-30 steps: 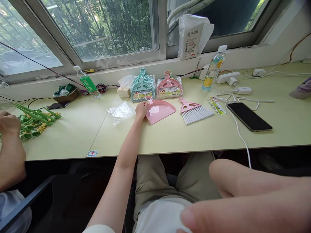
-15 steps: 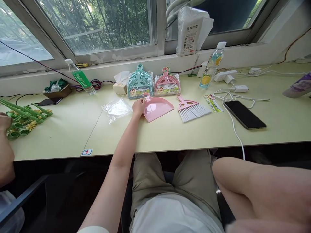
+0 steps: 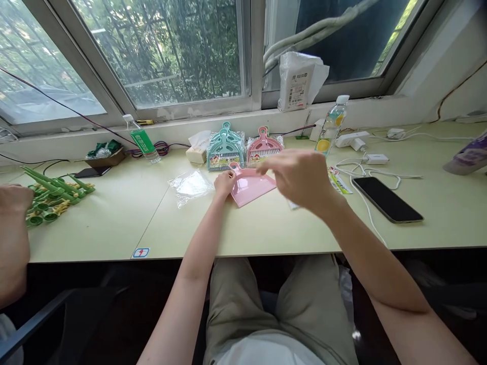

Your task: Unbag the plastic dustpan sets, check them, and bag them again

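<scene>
My left hand (image 3: 225, 184) is closed on the left edge of a pink dustpan (image 3: 251, 188), just below its looped handle. The dustpan lies on the table with its wide edge to the right. My right hand (image 3: 299, 177) hovers over the small pink brush, index finger stretched left, other fingers bent and partly hidden. It shows nothing in its grasp. Only a bit of the brush's white bristles (image 3: 292, 205) peeks out under it. Behind stand a packed teal dustpan-and-brush set (image 3: 225, 149) and a packed pink one (image 3: 264, 146).
A clear plastic wrapper (image 3: 191, 185) lies to the left. A printed card (image 3: 340, 181), white cables and a phone (image 3: 387, 199) are at the right. Two bottles stand near the wall: green-labelled (image 3: 142, 141) and lemon-patterned (image 3: 332, 126). Another person's hand (image 3: 14, 203) is by green plastic pieces (image 3: 57, 195).
My right hand has swung in from the lower right to above the brush, covering most of it. My left hand stays on the dustpan. The view has tilted up slightly.
</scene>
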`<state>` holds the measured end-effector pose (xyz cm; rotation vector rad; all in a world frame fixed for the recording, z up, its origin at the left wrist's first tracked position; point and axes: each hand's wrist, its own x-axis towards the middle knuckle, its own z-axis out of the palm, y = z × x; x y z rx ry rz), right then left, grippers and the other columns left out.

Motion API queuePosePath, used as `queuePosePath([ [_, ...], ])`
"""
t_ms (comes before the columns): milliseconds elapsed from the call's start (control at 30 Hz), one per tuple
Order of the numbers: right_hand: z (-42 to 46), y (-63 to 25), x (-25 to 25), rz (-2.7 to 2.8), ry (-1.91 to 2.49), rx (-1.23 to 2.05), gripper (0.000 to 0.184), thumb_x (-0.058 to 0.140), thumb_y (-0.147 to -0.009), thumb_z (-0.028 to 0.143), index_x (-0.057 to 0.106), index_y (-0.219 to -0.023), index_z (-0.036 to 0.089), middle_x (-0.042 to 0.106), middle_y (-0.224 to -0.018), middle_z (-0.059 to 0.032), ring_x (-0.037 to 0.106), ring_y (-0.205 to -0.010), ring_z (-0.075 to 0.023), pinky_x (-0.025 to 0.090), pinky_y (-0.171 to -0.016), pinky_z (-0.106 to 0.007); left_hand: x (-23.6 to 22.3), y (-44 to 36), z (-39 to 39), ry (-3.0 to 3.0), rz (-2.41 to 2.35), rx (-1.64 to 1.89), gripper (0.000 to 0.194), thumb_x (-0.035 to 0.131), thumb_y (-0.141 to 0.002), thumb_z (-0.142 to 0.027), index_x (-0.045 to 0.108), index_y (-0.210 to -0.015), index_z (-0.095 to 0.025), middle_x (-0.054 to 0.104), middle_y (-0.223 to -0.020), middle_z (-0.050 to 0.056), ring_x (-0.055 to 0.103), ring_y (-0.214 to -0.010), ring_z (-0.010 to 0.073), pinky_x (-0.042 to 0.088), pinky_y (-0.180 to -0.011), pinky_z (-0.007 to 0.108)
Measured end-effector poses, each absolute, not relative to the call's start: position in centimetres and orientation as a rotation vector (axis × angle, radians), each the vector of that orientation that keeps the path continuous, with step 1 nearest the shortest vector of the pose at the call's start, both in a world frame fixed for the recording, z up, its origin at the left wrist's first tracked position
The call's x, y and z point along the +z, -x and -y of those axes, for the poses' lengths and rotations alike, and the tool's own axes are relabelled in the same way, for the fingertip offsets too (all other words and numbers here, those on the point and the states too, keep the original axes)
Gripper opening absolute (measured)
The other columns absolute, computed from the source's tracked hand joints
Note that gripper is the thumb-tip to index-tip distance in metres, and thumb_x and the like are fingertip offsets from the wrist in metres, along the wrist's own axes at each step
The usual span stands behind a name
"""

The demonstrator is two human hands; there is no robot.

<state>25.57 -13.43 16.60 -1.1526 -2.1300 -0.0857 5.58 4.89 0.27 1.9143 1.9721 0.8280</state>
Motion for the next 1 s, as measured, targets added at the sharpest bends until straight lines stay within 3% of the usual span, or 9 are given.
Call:
queuePosePath([
  [100,5.4,-29.9,13.9,2.064,1.854,-0.324,0.031,0.045,-0.091,0.018,0.075,-0.095,0.016,0.072,-0.093,-0.0124,0.067,-0.091,-0.0254,0.044,-0.075,-0.035,0.2,-5.6,-4.8,-1.954,-2.011,0.796,0.026,0.049,-0.091,-0.036,0.071,-0.090,-0.021,0.074,-0.100,0.008,0.065,-0.095,0.0229,0.045,-0.079,0.029],
  [200,1.1,-34.4,10.4,2.190,2.422,-0.060,0.024,0.055,-0.088,0.025,0.075,-0.096,0.014,0.071,-0.100,-0.0171,0.066,-0.096,-0.0300,0.043,-0.075,-0.036,0.3,-5.8,-4.8,-1.959,-2.073,0.743,0.027,0.046,-0.092,-0.036,0.069,-0.094,-0.023,0.073,-0.103,0.007,0.065,-0.098,0.0229,0.045,-0.079,0.030],
  [267,0.1,-36.2,8.2,2.195,2.527,0.102,0.030,0.060,-0.088,0.040,0.075,-0.100,0.016,0.070,-0.106,-0.0159,0.064,-0.102,-0.0310,0.043,-0.079,-0.037,0.4,-5.9,-4.7,-1.955,-2.101,0.710,0.027,0.044,-0.093,-0.035,0.068,-0.095,-0.022,0.072,-0.105,0.008,0.065,-0.100,0.0240,0.045,-0.079,0.031],
  [400,-0.2,-36.5,5.0,2.175,2.379,0.181,0.043,0.057,-0.087,0.057,0.073,-0.105,0.021,0.070,-0.111,-0.0117,0.062,-0.105,-0.0294,0.041,-0.080,-0.036,0.7,-6.3,-4.5,-1.968,-2.141,0.658,0.027,0.040,-0.094,-0.030,0.065,-0.095,-0.021,0.071,-0.107,0.010,0.064,-0.102,0.0252,0.045,-0.080,0.032],
  [533,-0.6,-35.4,3.6,2.167,2.203,0.237,0.033,0.059,-0.084,0.052,0.073,-0.097,0.025,0.071,-0.108,-0.0065,0.063,-0.102,-0.0266,0.040,-0.074,-0.033,0.7,-6.5,-4.4,-1.983,-2.150,0.629,0.022,0.042,-0.093,-0.028,0.063,-0.091,-0.021,0.071,-0.107,0.010,0.064,-0.103,0.0266,0.044,-0.081,0.033],
  [700,-0.9,-35.6,3.0,2.211,2.076,0.334,0.037,0.066,-0.074,0.051,0.071,-0.101,0.026,0.070,-0.114,-0.0041,0.061,-0.105,-0.0248,0.040,-0.074,-0.031,0.6,-6.6,-4.5,-1.964,-2.139,0.651,0.021,0.043,-0.091,-0.028,0.063,-0.089,-0.021,0.071,-0.105,0.010,0.064,-0.101,0.0270,0.044,-0.077,0.033],
  [867,-0.8,-36.5,2.7,2.084,2.120,0.186,0.026,0.063,-0.073,0.044,0.074,-0.089,0.025,0.072,-0.099,-0.0053,0.063,-0.097,-0.0263,0.040,-0.071,-0.032,0.6,-6.7,-4.2,-1.963,-2.138,0.670,0.021,0.045,-0.090,-0.028,0.064,-0.086,-0.021,0.071,-0.102,0.010,0.064,-0.098,0.0255,0.042,-0.075,0.031],
  [1000,-0.6,-36.1,3.0,1.938,1.953,0.155,0.026,0.063,-0.073,0.045,0.070,-0.089,0.024,0.071,-0.102,-0.0029,0.062,-0.095,-0.0228,0.040,-0.070,-0.030,0.6,-7.1,-4.0,-1.992,-2.112,0.736,0.027,0.041,-0.091,-0.030,0.062,-0.077,-0.020,0.071,-0.096,0.011,0.063,-0.093,0.0254,0.039,-0.072,0.031],
])
